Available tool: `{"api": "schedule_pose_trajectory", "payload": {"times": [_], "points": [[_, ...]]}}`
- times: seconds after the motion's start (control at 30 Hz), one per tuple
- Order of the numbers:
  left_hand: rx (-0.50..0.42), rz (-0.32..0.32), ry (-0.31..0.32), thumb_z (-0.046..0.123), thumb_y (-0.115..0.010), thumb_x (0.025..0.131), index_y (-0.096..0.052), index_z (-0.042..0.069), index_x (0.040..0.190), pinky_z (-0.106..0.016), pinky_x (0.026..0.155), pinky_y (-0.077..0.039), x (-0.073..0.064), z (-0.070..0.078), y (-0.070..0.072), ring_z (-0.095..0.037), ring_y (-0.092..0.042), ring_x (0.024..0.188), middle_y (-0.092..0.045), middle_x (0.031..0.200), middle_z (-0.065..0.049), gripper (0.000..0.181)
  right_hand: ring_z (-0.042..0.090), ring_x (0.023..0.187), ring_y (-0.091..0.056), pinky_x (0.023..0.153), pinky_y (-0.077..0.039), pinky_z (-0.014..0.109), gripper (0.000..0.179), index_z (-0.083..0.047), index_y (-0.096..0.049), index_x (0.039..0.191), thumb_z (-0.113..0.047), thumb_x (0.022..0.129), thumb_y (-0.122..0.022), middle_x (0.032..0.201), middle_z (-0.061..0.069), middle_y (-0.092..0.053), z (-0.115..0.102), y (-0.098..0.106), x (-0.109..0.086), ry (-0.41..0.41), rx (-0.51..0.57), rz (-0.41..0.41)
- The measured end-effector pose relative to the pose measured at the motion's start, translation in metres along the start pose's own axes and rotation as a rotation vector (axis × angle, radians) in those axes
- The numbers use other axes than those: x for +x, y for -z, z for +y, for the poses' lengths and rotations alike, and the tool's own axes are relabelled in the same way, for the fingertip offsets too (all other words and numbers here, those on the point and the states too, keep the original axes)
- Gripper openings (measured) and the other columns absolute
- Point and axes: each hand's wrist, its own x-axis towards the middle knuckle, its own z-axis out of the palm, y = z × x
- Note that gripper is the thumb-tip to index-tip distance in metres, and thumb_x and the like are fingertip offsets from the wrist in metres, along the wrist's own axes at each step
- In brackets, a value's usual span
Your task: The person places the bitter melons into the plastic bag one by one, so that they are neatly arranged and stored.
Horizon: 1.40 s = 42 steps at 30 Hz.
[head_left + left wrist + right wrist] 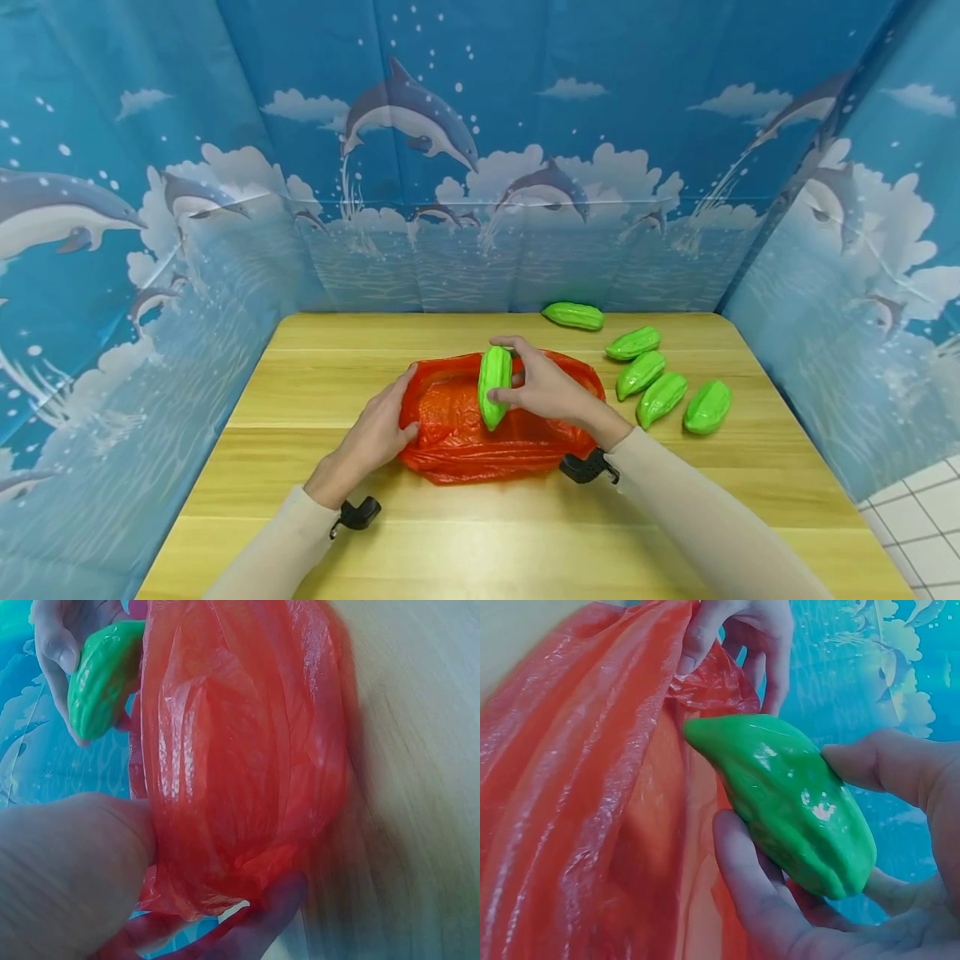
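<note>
A red plastic bag (480, 468) lies on the wooden table with its mouth spread upward. My left hand (375, 427) grips the bag's left rim, thumb on the inner side and fingers around the outside. Over the opening, my right hand (551, 388) holds a glossy green bitter melon (494, 385) between thumb and fingers. In the right wrist view the bitter melon (787, 799) has its pointed end toward the left hand (757, 637). The left wrist view shows the bag's outer side (240, 750), with a straight-edged shape showing through the film.
Several more bitter melons lie at the right of the table (247, 467): one near the back edge (573, 316), one furthest right (707, 407), and others in a slanting row, including a front one (662, 398). Dolphin-printed curtains (465, 250) surround the table's back and sides.
</note>
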Motion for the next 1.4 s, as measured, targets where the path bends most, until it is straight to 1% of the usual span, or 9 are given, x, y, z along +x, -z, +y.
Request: {"api": "schedule_pose_trajectory", "payload": {"times": [0.13,0.27,0.5,0.6,0.73,0.9,1.07,1.27,1.4], "points": [[-0.012,0.003,0.009,0.002,-0.085,0.103,-0.025,0.006,0.186,-0.062,0.134,-0.049,-0.001,-0.002,0.001,-0.05,-0.051,0.168,-0.039,0.188,-0.023,0.103,0.033,0.104,-0.069,0.09,-0.067,0.051,0.086,-0.027,-0.041,0.178,-0.024,0.106,-0.088,0.17,0.021,-0.05,-0.004,-0.004,0.008,-0.001,0.052,-0.052],[-0.017,0.007,0.01,0.001,-0.084,0.103,-0.025,0.005,0.186,-0.064,0.134,-0.049,-0.002,-0.003,0.002,-0.052,-0.05,0.167,-0.039,0.188,-0.025,0.102,0.028,0.104,-0.078,0.1,-0.069,0.061,0.086,-0.023,-0.04,0.179,-0.023,0.107,-0.087,0.171,0.023,-0.048,-0.009,-0.009,0.016,-0.017,0.057,-0.112],[-0.022,-0.001,0.006,0.003,-0.085,0.103,-0.024,0.005,0.186,-0.065,0.135,-0.047,-0.002,-0.004,0.003,-0.053,-0.05,0.167,-0.04,0.187,-0.026,0.103,0.022,0.102,-0.082,0.101,-0.07,0.05,0.086,-0.014,-0.04,0.177,-0.026,0.107,-0.088,0.164,0.024,-0.056,-0.018,-0.017,0.03,-0.036,-0.002,-0.169],[-0.018,-0.006,0.008,0.003,-0.085,0.103,-0.023,0.005,0.186,-0.065,0.135,-0.047,-0.002,-0.004,0.003,-0.053,-0.05,0.167,-0.04,0.187,-0.026,0.104,0.023,0.105,-0.082,0.105,-0.07,0.052,0.086,-0.013,-0.04,0.176,-0.025,0.106,-0.089,0.163,0.023,-0.056,-0.023,-0.021,0.036,-0.062,0.019,-0.209],[-0.023,-0.007,-0.003,0.004,-0.085,0.103,-0.023,0.005,0.186,-0.065,0.134,-0.048,-0.002,-0.005,0.002,-0.053,-0.051,0.166,-0.04,0.187,-0.026,0.104,0.025,0.105,-0.082,0.108,-0.07,0.056,0.086,-0.012,-0.04,0.174,-0.021,0.104,-0.09,0.158,0.022,-0.058,-0.026,-0.025,0.043,-0.1,0.057,-0.247],[-0.04,-0.01,-0.011,0.003,-0.084,0.104,-0.023,0.005,0.186,-0.065,0.134,-0.048,-0.002,-0.005,0.001,-0.052,-0.05,0.167,-0.04,0.187,-0.026,0.103,0.029,0.111,-0.078,0.109,-0.07,0.057,0.081,-0.01,-0.043,0.172,-0.014,0.105,-0.088,0.149,0.022,-0.061,-0.024,-0.03,0.054,-0.142,0.121,-0.277],[-0.046,-0.016,-0.013,0.001,-0.082,0.104,-0.024,0.005,0.186,-0.065,0.133,-0.048,-0.004,-0.005,0.0,-0.051,-0.049,0.169,-0.039,0.188,-0.026,0.101,0.029,0.116,-0.077,0.108,-0.071,0.056,0.078,-0.01,-0.044,0.171,-0.014,0.106,-0.087,0.147,0.024,-0.063,-0.019,-0.036,0.06,-0.173,0.125,-0.324],[-0.047,-0.011,-0.024,0.001,-0.082,0.103,-0.023,0.005,0.186,-0.064,0.132,-0.05,-0.002,-0.004,-0.001,-0.051,-0.049,0.169,-0.038,0.189,-0.024,0.102,0.026,0.113,-0.077,0.104,-0.073,0.051,0.078,-0.007,-0.045,0.17,-0.018,0.106,-0.088,0.143,0.02,-0.066,-0.014,-0.044,0.064,-0.168,0.104,-0.339],[-0.042,-0.023,-0.024,0.002,-0.084,0.103,-0.022,0.006,0.187,-0.064,0.132,-0.051,-0.002,-0.002,-0.001,-0.05,-0.048,0.169,-0.037,0.189,-0.023,0.104,0.025,0.107,-0.079,0.103,-0.073,0.05,0.078,-0.004,-0.042,0.171,-0.017,0.108,-0.086,0.14,0.019,-0.067,-0.015,-0.05,0.064,-0.168,0.095,-0.32]]}}
